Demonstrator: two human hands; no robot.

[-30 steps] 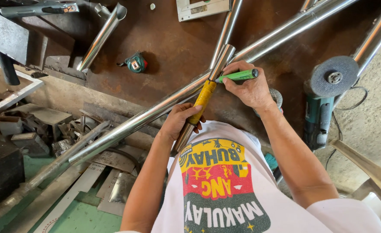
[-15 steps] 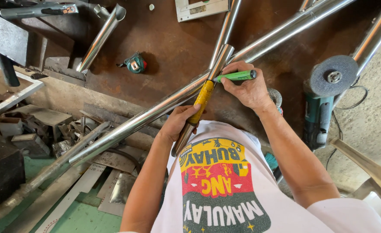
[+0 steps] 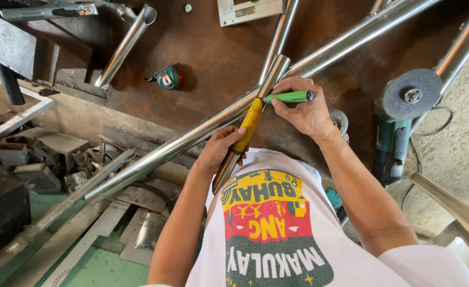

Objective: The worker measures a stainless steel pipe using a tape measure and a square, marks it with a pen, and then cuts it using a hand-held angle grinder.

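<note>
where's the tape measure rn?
In the head view, the green tape measure lies on the rusty brown steel table, upper left of centre. It sits between the short cut tube to its left and the crossing steel tubes, clear of both hands.

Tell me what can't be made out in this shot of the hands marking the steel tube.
All head view:
- Tip of the green marker: hidden behind the short tube, so any mark is unseen.
- Right hand palm and left hand fingertips: turned away or wrapped under.
- Long tube: both ends cut off by the frame edges.
- Angle grinder body: partly behind the right forearm.
</note>
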